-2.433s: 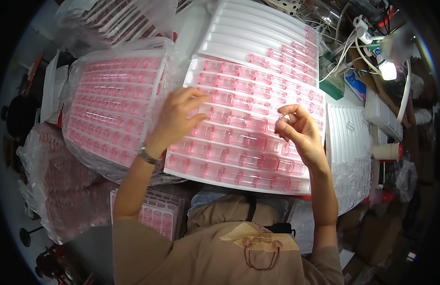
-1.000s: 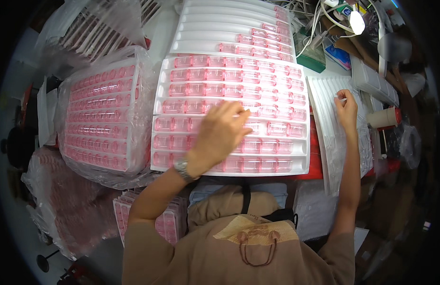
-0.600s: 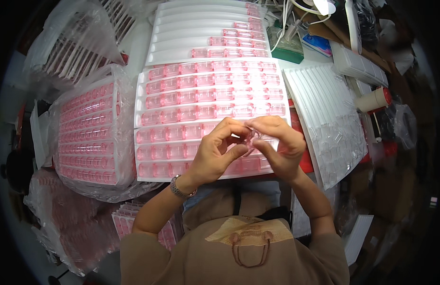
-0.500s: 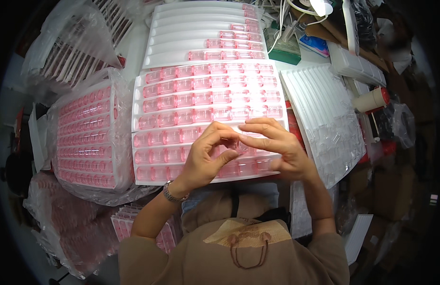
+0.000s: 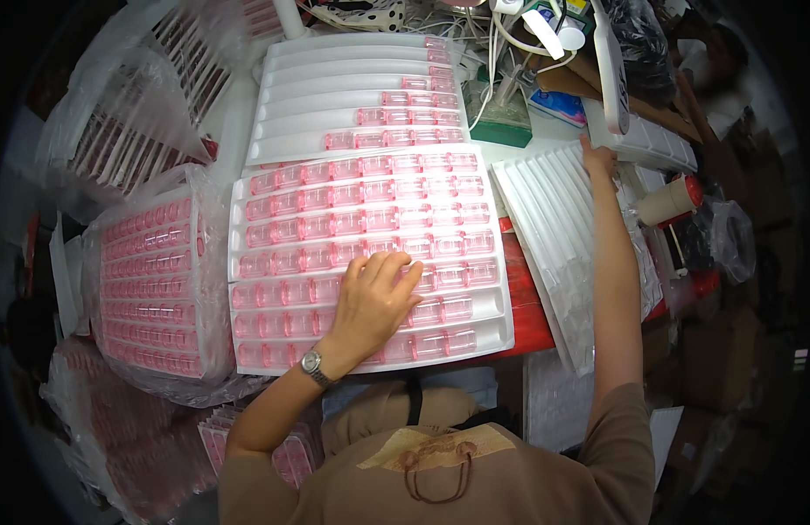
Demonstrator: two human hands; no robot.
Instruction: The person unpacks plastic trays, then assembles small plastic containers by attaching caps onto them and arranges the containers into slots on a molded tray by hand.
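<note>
A white grooved tray (image 5: 503, 325) lies in front of me, with rows of small see-through pink plastic pieces (image 5: 366, 192) in its grooves. My left hand (image 5: 376, 295) rests palm down over its lower rows, fingers slightly spread. Some pieces beneath that hand are hidden. At the right ends of the two nearest rows, the white groove shows bare. My right arm stretches far to the right, and my right hand (image 5: 600, 161) is at the far corner of another white grooved tray (image 5: 545, 197). One finger points away from me; the others are hidden, so a grip cannot be made out.
Behind the front tray lies a partly filled tray (image 5: 291, 96). A plastic-wrapped stack of pink pieces (image 5: 151, 276) stands left. Cables and a green box (image 5: 503, 127) are at the back; a cream, red-ended cylinder (image 5: 670, 201) sits right of my forearm.
My hands were together over the front tray, fingertips pinching. The right has swung out to the right-hand tray; the left has come down onto the pink pieces. The whole view has shifted slightly.
</note>
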